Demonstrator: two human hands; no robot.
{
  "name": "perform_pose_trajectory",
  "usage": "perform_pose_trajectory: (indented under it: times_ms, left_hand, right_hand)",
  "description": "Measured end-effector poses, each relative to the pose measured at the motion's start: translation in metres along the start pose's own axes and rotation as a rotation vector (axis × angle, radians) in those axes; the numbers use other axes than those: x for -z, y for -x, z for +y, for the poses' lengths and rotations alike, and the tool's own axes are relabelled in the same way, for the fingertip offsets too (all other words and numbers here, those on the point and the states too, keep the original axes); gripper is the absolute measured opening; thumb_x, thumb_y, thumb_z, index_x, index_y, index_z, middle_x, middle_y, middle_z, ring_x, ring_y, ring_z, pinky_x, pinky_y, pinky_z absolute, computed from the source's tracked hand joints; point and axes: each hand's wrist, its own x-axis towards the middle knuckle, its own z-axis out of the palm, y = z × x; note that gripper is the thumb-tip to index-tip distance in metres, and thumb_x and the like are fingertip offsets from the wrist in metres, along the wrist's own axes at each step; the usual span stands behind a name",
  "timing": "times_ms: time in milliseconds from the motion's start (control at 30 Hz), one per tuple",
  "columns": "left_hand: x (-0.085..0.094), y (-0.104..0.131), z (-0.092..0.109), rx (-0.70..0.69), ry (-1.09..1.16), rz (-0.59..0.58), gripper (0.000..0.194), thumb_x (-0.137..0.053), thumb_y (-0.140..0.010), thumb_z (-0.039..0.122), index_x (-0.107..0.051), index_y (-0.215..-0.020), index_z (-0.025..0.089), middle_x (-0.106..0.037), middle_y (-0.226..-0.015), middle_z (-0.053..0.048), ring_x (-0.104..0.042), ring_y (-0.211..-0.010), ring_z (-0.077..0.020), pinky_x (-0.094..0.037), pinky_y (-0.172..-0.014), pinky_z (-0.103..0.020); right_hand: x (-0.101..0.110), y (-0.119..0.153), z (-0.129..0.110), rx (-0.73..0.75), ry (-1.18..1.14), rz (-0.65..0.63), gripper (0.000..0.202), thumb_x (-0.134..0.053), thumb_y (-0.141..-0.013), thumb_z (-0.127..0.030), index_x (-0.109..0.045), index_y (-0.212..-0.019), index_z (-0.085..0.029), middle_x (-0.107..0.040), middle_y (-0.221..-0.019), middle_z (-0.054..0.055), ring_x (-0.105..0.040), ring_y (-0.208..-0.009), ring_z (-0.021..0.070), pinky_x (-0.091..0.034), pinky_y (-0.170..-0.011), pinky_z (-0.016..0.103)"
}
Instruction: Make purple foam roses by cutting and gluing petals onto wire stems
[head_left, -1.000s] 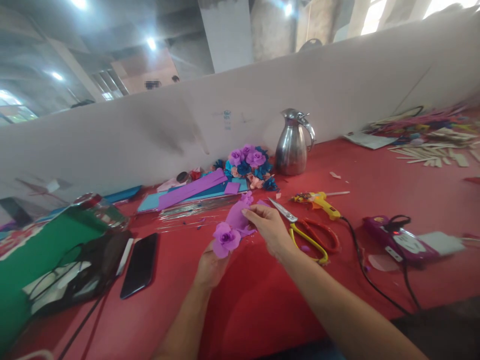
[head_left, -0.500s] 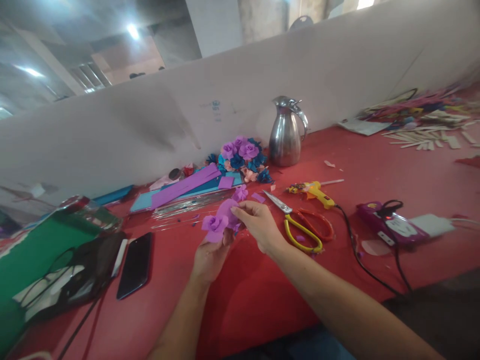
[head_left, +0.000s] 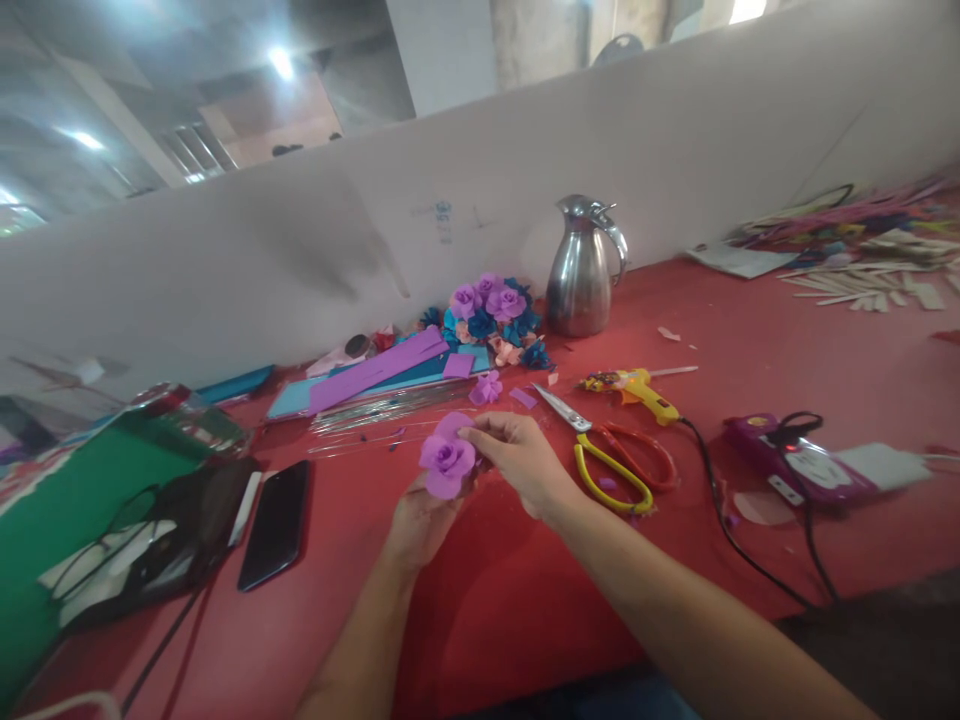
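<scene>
Head view: my left hand [head_left: 422, 525], fingers partly hidden, grips a purple flower [head_left: 448, 458], broad-petalled, its coiled center darker; my right hand [head_left: 525, 462] pinches an upper petal [head_left: 451, 425] between fingers.

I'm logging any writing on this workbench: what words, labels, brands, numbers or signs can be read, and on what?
No text can be read for certain.
White partition: small blue markings, too blurred to read.
Purple power strip: yellow patch, too small to tell whether it bears writing.
Phone: dark screen, no text visible.
</scene>
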Motion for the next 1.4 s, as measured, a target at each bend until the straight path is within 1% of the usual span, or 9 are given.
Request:
perform_pose_trajectory:
  times_ms: [167, 267, 367, 500, 667, 833, 1067, 1267, 1400]
  left_hand:
    - [0.0009, 0.0002, -0.0003, -0.004, -0.004, 0.022, 0.039, -0.079, -0.055, 0.017, -0.072, -0.093, 0.018, -0.071, -0.094, -0.006, -0.061, -0.086, -0.0215, -0.046, -0.081, -0.035]
    - [0.0009, 0.0009, -0.0004, -0.026, -0.022, 0.015, 0.03, -0.078, -0.056, 0.016, -0.073, -0.085, 0.017, -0.071, -0.091, -0.007, -0.06, -0.085, -0.0216, -0.045, -0.082, -0.036]
    - [0.0005, 0.002, -0.0005, -0.056, -0.043, 0.018, 0.02, -0.076, -0.058, 0.015, -0.073, -0.078, 0.016, -0.069, -0.082, -0.005, -0.059, -0.082, -0.0202, -0.043, -0.083, -0.036]
    - [-0.0008, 0.0029, -0.0002, -0.068, -0.052, 0.011, 0.016, -0.075, -0.059, 0.015, -0.073, -0.075, 0.016, -0.068, -0.078, -0.004, -0.059, -0.081, -0.0199, -0.042, -0.082, -0.035]
    - [-0.002, 0.0027, 0.0015, -0.076, -0.024, 0.003, 0.019, -0.074, -0.061, 0.012, -0.073, -0.079, 0.017, -0.069, -0.084, -0.003, -0.058, -0.08, -0.0176, -0.042, -0.08, -0.032]
    - [-0.0031, 0.0019, 0.003, -0.107, -0.026, -0.011, 0.026, -0.072, -0.065, 0.011, -0.072, -0.089, 0.019, -0.069, -0.093, -0.005, -0.059, -0.093, -0.0211, -0.04, -0.088, -0.034]
    - [0.0, -0.0012, -0.0001, -0.131, -0.027, 0.007, 0.029, -0.077, -0.065, 0.017, -0.071, -0.093, 0.02, -0.069, -0.096, -0.004, -0.059, -0.085, -0.0175, -0.042, -0.082, -0.031]
    - [-0.0008, -0.0034, -0.0001, -0.167, -0.045, -0.003, 0.024, -0.077, -0.067, 0.022, -0.072, -0.09, 0.022, -0.069, -0.091, -0.003, -0.059, -0.086, -0.0175, -0.042, -0.083, -0.03]
    - [-0.0007, -0.0038, 0.0004, -0.155, 0.007, -0.003, 0.026, -0.076, -0.068, 0.022, -0.072, -0.093, 0.021, -0.07, -0.093, -0.004, -0.06, -0.09, -0.0187, -0.041, -0.086, -0.031]
  right_hand:
    - [-0.0003, 0.0018, -0.0006, 0.023, 0.018, 0.001, 0.022, -0.067, -0.068, -0.038, -0.063, -0.064, -0.017, -0.058, -0.053, -0.003, -0.048, -0.046, 0.0079, -0.038, -0.047, 0.021]
    - [-0.0015, 0.0029, -0.0012, 0.019, 0.023, 0.012, 0.021, -0.068, -0.068, -0.038, -0.064, -0.066, -0.017, -0.06, -0.057, -0.002, -0.05, -0.05, 0.0087, -0.039, -0.049, 0.022]
    - [-0.0029, 0.0038, -0.0012, 0.012, 0.008, 0.01, 0.022, -0.069, -0.066, -0.039, -0.065, -0.067, -0.017, -0.06, -0.058, -0.002, -0.051, -0.052, 0.0095, -0.04, -0.052, 0.022]
    - [-0.0033, 0.0046, -0.001, 0.036, 0.0, -0.012, 0.022, -0.069, -0.068, -0.039, -0.065, -0.068, -0.017, -0.061, -0.058, -0.001, -0.052, -0.052, 0.0097, -0.04, -0.052, 0.023]
    - [-0.0034, 0.0055, -0.0027, 0.062, 0.037, -0.007, 0.021, -0.069, -0.068, -0.038, -0.066, -0.066, -0.017, -0.06, -0.059, -0.001, -0.05, -0.052, 0.0091, -0.04, -0.052, 0.022]
    - [-0.0033, 0.0058, -0.002, 0.075, 0.048, -0.013, 0.025, -0.069, -0.068, -0.042, -0.065, -0.064, -0.018, -0.058, -0.058, -0.002, -0.049, -0.053, 0.0092, -0.04, -0.053, 0.022]
    - [-0.0023, 0.0051, -0.0012, 0.064, 0.056, 0.005, 0.029, -0.072, -0.065, -0.046, -0.063, -0.061, -0.018, -0.056, -0.054, -0.002, -0.047, -0.052, 0.0101, -0.04, -0.052, 0.023]
    - [0.0002, 0.0038, 0.0037, 0.055, 0.06, 0.023, 0.024, -0.069, -0.068, -0.042, -0.064, -0.064, -0.019, -0.059, -0.057, -0.002, -0.05, -0.053, 0.0107, -0.04, -0.054, 0.023]
    - [0.0033, 0.0025, 0.0061, -0.003, -0.014, 0.047, 0.015, -0.064, -0.068, -0.034, -0.064, -0.067, -0.019, -0.061, -0.058, -0.001, -0.053, -0.054, 0.0121, -0.039, -0.053, 0.023]
